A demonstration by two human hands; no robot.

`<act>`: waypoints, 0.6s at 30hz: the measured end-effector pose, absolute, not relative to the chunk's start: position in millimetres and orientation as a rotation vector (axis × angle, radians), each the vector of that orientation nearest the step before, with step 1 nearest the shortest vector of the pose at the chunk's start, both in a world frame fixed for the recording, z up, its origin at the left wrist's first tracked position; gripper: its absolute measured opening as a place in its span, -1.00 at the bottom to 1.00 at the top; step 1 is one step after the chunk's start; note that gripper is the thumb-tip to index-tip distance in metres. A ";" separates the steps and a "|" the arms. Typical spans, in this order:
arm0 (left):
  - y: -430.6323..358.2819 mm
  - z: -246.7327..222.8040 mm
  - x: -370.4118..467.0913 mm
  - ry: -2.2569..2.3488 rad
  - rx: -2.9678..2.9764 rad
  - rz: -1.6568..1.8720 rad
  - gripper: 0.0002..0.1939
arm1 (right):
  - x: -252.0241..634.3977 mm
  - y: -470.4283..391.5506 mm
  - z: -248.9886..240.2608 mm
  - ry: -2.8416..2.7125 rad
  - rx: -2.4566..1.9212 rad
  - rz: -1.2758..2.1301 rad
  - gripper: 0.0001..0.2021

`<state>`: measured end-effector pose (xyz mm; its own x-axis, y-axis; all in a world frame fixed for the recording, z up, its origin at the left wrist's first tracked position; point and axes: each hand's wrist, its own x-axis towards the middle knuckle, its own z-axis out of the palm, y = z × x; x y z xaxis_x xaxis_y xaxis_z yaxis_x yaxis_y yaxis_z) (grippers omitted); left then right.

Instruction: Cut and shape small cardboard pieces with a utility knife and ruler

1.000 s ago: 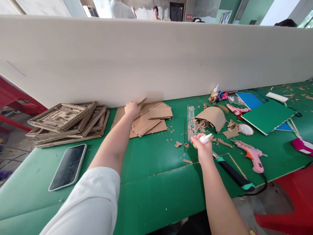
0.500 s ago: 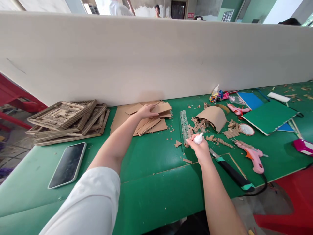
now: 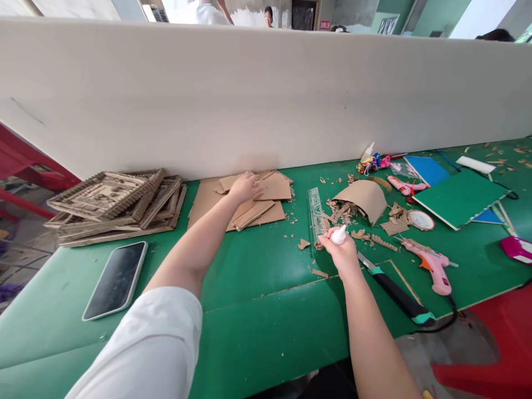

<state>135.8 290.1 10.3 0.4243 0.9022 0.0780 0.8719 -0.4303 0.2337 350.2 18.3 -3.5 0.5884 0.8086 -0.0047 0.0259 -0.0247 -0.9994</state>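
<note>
Now: left hand [image 3: 244,187], a second ago pinching one strip at the back of the cardboard pile [image 3: 249,202], has shifted right and rests loosely curled, fingers down, on the top sheets, seemingly sorting for a piece. Right hand [image 3: 343,252], wrapped around a small white glue bottle [image 3: 338,235] with nozzle up, has drifted slightly left toward the clear ruler [image 3: 316,213]. Pile lies directly under the left hand, touching; bottle in the right fist, well apart from the pile, over the green table [image 3: 257,288].
</note>
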 end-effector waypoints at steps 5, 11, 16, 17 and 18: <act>301.6 10.6 157.8 1.342 2.573 0.107 -0.18 | 350.5 17.4 -3.7 -0.763 -1.492 0.721 -0.72; 297.7 27.0 160.3 1.446 2.576 0.293 -0.23 | 350.4 17.9 -4.1 -0.758 -1.492 0.703 -0.73; 263.3 47.0 165.3 1.402 2.572 0.557 -0.67 | 351.4 18.8 -5.7 -0.731 -1.481 0.668 -0.72; 254.8 49.0 167.0 1.382 2.571 0.612 -0.65 | 352.2 19.1 -6.3 -0.725 -1.479 0.658 -0.72; 246.6 49.7 168.8 1.360 2.567 0.661 -0.62 | 353.3 19.4 -7.2 -0.718 -1.479 0.647 -0.71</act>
